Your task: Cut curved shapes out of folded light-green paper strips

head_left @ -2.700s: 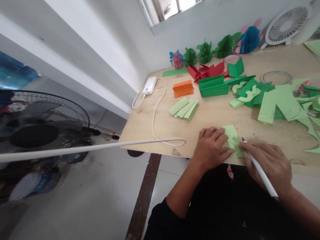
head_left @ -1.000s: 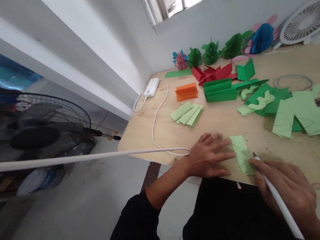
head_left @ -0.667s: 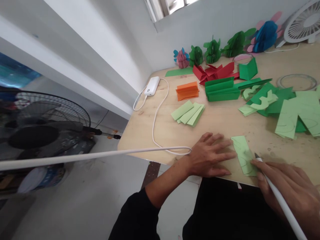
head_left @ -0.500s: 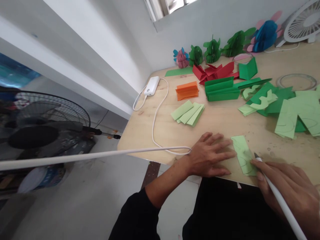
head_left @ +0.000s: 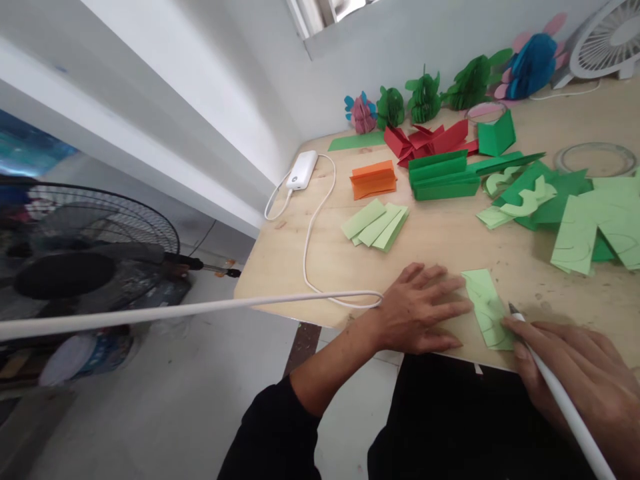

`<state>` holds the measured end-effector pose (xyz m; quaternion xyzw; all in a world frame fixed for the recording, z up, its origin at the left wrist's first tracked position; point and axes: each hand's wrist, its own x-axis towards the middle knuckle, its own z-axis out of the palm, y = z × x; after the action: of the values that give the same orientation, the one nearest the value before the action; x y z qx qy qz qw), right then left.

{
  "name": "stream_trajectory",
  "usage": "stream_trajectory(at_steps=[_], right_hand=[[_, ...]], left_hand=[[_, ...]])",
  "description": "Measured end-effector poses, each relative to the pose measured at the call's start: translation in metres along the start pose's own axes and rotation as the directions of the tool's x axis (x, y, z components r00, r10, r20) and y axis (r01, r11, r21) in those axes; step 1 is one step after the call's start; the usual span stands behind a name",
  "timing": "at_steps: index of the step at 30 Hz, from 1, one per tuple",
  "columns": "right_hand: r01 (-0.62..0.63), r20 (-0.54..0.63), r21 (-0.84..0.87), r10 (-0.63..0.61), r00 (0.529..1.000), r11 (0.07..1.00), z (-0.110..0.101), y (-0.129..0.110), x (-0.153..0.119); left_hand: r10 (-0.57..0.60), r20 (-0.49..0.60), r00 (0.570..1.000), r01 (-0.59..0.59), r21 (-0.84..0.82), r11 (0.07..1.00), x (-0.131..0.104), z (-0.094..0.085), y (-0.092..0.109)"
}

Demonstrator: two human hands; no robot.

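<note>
1. The paper slip point(head_left: 485, 308) lay near the bench's point(head_left: 280, 263) front edge, long axis running away, far end slanting left.
2. Right hand point(head_left: 583, 373), nearer its right edge, gripped a pen point(head_left: 560, 400).
3. Left hand point(head_left: 417, 312) was open, just left.

Bright light comes through a window point(head_left: 333, 13) in a pale wall point(head_left: 390, 50), above a light wooden surface point(head_left: 280, 267); left of it stands a white ridged column point(head_left: 165, 100), and a black-caged fan point(head_left: 95, 233) sits over a grey tiled floor point(head_left: 210, 400) crossed by a dark strip point(head_left: 303, 347)
</note>
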<state>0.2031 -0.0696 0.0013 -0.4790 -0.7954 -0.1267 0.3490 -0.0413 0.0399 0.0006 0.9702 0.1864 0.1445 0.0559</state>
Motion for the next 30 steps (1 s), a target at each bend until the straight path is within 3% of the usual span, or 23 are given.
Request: stream_trajectory(at_steps=[23, 30], right_hand=[[-0.001, 0.094, 0.017, -0.001, 0.996, 1.0, -0.0002, -0.0046, 0.0055], [-0.005, 0.084, 0.005, 0.004, 0.996, 1.0, 0.0016, -0.0048, 0.0036]], left_hand=[[-0.008, 0.071, 0.997, 0.009, -0.006, 1.0, 0.0041, -0.0045, 0.0013], [0.002, 0.019, 1.0, -0.002, -0.012, 1.0, 0.0038, -0.0017, 0.0005]])
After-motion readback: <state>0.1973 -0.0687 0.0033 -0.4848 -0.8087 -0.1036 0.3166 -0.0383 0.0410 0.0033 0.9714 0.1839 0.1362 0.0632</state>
